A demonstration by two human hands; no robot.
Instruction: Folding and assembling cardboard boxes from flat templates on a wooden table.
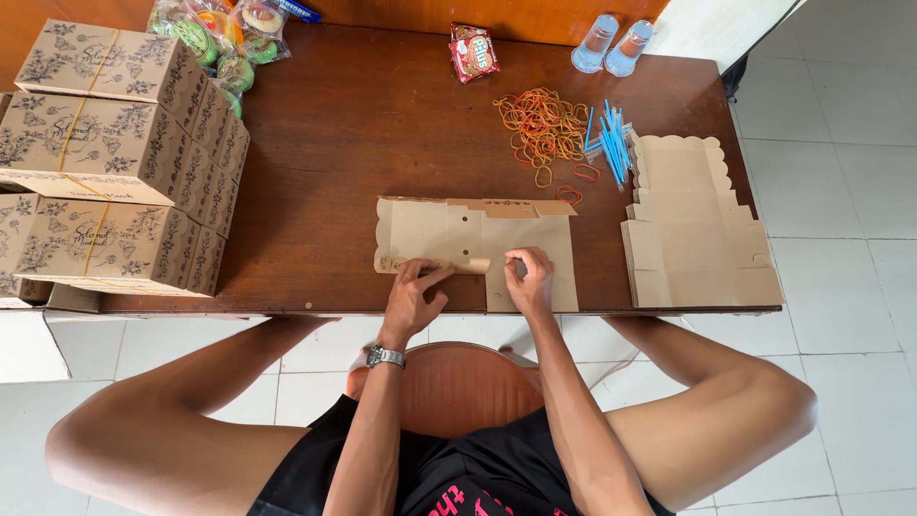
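A flat, unfolded cardboard box blank [478, 250] lies near the middle of the front edge of the brown wooden surface [382, 134], its printed strip showing along the far side. The left hand [413, 298] presses fingers down on the blank's near-left portion, where a small flap is curling upward; it is flattened onto the card rather than closed round it. The right hand [530, 282] rests just beside it, its fingertips pinching or pressing a fold at the near edge; whether it grips the flap or only pushes on it cannot be told. A wristwatch [385, 356] sits on the left wrist.

The blank looks light, thin and fairly stiff, bending readily only along its scored lines. It would likely crease or tear if forced elsewhere, so the flaps and edges beside the scores seem the sensible places to hold.

Toward the right edge lies a stack of more flat blanks [693, 229]. Behind it sit loose rubber bands [540, 124] and blue straws [611, 139]. At the far edge stand two clear cups [611, 43] and a red snack packet [474, 51]. Assembled printed boxes [115, 153] are piled at the left edge, with bagged pastries [220, 38] in the far-left corner.
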